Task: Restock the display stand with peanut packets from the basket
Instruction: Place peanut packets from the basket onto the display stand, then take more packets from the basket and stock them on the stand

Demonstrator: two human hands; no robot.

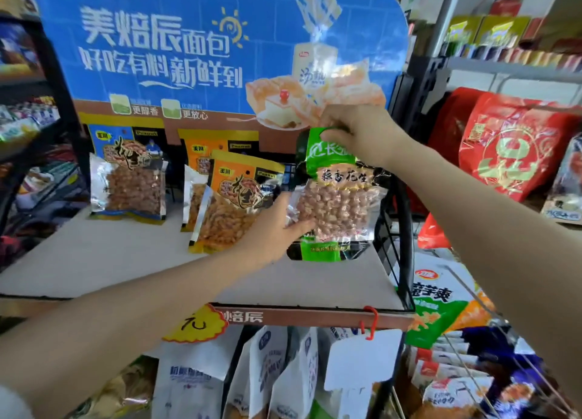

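Nearest, below the shelf lip, white paper-like bags (201,384) stand in a row, and a scalloped yellow price tag (195,324) and a red plastic hook (371,321) hang from the brown shelf edge. Above it lies the display stand's flat, pale cardboard shelf (104,254). The left hand (277,226) reaches over it, fingers curled round the lower left edge of a green-topped peanut packet (335,195), glossy clear film showing knobbly pale nuts. The right hand (356,132) pinches the packet's green top edge, holding it upright at the shelf's right end. Just left, an orange peanut packet (233,204) leans tilted; further left a blue one (129,179) stands. Behind rises the smooth blue printed backboard (189,40).
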